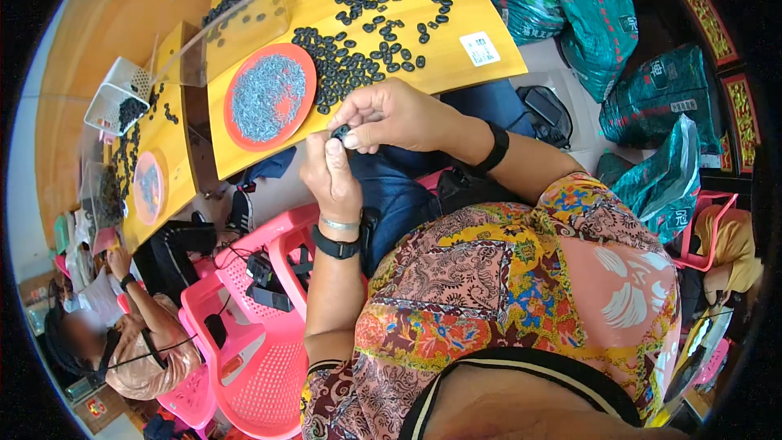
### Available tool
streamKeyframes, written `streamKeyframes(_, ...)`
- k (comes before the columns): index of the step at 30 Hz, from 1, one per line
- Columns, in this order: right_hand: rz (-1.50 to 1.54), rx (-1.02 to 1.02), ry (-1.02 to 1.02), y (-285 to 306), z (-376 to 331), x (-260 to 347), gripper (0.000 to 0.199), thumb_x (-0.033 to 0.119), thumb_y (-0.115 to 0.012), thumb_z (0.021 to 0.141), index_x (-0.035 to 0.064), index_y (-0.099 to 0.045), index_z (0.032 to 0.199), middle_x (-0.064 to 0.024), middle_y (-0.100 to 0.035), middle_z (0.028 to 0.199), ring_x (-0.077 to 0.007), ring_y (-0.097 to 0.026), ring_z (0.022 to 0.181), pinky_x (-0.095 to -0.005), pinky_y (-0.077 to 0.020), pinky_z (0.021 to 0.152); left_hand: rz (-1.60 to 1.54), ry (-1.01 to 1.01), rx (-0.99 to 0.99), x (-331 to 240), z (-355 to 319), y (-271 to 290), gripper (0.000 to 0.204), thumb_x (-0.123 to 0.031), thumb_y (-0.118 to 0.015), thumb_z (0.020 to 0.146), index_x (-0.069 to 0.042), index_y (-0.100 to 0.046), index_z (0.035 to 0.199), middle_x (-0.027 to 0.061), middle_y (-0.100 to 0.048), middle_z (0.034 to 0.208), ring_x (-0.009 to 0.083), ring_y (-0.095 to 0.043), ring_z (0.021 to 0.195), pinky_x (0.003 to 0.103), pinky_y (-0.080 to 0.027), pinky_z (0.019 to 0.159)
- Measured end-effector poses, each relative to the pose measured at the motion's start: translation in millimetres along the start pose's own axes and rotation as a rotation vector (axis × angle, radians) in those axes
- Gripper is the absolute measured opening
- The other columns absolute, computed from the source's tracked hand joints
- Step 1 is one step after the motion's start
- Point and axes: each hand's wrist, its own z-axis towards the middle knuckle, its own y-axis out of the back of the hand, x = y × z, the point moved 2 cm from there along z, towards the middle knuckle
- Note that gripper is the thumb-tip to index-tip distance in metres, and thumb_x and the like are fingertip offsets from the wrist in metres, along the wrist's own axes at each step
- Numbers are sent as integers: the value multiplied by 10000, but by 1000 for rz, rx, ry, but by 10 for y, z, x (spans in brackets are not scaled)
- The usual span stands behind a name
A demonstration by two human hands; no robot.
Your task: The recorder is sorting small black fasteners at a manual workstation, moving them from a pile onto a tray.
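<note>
Just off the near edge of the yellow table, my two hands meet over a small black oval part (340, 132). My left hand (334, 175) pinches it from below between thumb and forefinger. From the right, my right hand (391, 118) grips the same part with bent fingers, which cover much of it. Beyond my hands, many similar black oval parts (346, 65) lie loose on the table. Left of them sits a red round plate (309, 102) filled with small silvery metal pieces (265, 102), too fine to tell apart.
A clear plastic box (244, 33) stands at the table's left. Pink plastic chairs (261, 375) are at my left, where another person (147, 350) sits at a second table with a white basket (118, 98). Green sacks (599, 24) stand at the right.
</note>
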Motion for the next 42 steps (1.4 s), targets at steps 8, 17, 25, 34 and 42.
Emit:
streamKeyframes(8,-551,18,132,186,832,650,240,83,-653,775,8,-589,994,-21,-595,694,-74,-551,572,-217,-443,522,-76,68,-23,113,82,65,233,-193,-461,912,0,-523,798,102,-548,610,182,-538,535,297,-416,516)
streamKeyframes(17,-857,-370,371,393,2326,1403,204,113,-652,696,44,-642,887,-157,-637,768,-266,-604,684,-354,-480,609,-71,97,11,150,114,17,167,-130,-507,873,-6,-522,763,80,-521,579,180,-516,535,303,-407,518)
streamKeyframes(25,-1346,-239,298,1010,2572,586,159,218,-587,761,99,-669,829,-92,-640,709,-222,-627,672,-358,-487,601,-49,102,-5,209,144,49,152,-118,-517,855,-6,-526,752,94,-505,566,199,-499,511,318,-392,508)
streamKeyframes(34,-1412,-237,-189,1529,1420,83,182,230,-579,755,118,-692,843,-146,-645,810,-305,-620,756,-395,-485,676,-56,131,40,170,131,0,171,-127,-517,861,-1,-517,745,88,-504,558,182,-495,508,311,-392,503)
streamKeyframes(42,-1580,-408,-395,1662,1393,-60,160,145,-585,754,96,-669,881,-102,-659,854,-281,-621,787,-378,-486,689,-65,151,78,220,107,-27,169,-124,-514,869,-6,-519,748,69,-528,566,158,-511,513,291,-394,495)
